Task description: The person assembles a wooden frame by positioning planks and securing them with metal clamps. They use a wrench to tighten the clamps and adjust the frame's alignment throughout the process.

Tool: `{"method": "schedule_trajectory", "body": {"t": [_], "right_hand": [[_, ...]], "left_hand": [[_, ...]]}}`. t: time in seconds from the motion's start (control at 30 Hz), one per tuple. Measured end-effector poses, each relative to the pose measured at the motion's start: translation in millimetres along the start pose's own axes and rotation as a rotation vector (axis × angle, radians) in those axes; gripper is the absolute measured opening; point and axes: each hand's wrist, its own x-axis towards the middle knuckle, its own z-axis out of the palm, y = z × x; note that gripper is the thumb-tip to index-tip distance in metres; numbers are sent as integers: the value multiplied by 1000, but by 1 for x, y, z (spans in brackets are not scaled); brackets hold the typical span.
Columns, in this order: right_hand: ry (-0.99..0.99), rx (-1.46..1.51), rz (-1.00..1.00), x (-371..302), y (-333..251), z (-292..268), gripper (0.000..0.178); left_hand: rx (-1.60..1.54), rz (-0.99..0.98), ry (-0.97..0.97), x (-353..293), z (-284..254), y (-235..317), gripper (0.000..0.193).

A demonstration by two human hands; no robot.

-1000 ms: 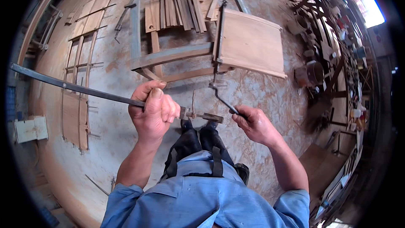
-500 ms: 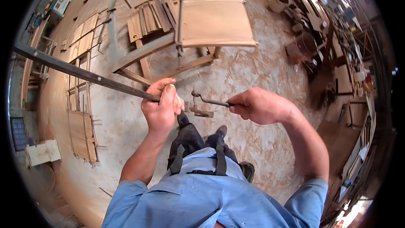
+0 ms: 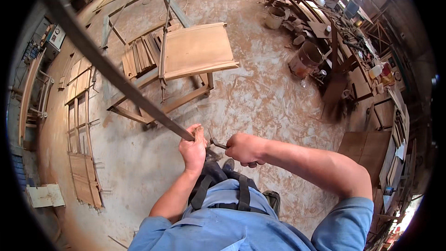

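Observation:
My left hand [image 3: 194, 149] grips the near end of a long dark metal bar [image 3: 109, 70] that slants up and away to the upper left. My right hand [image 3: 246, 148] is closed around the crank handle [image 3: 216, 142] of the clamp's screw, right beside the left hand. The clamp's jaw between the two hands is mostly hidden by my fingers. Below the hands I see my blue shirt, dark straps and shoes. A wooden chair frame with a pale plywood seat [image 3: 197, 49] lies on the dusty floor beyond the bar.
Slatted wooden panels [image 3: 83, 158] lie on the floor at left, with a stack of slats [image 3: 139, 56] by the chair. A rusty drum [image 3: 305, 60] and a bucket [image 3: 275, 17] stand at upper right beside cluttered workbenches [image 3: 367, 65]. A pale board [image 3: 45, 195] lies at lower left.
The view has swung, so the bar now points steeply to the upper left. My two hands have come closer together at the clamp's end, and the right hand has turned on the crank handle.

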Motion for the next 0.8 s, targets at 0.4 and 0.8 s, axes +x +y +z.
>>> {"method": "schedule_trajectory", "body": {"t": [0.4,0.8], "right_hand": [[-144,-408,-75,82,24,18,32],[356,-256,-250,108,102,114,24]], "left_hand": [[84,-258,77,5,-2,-72,16],[-92,-358,122,62,-31,-72,17]]}}
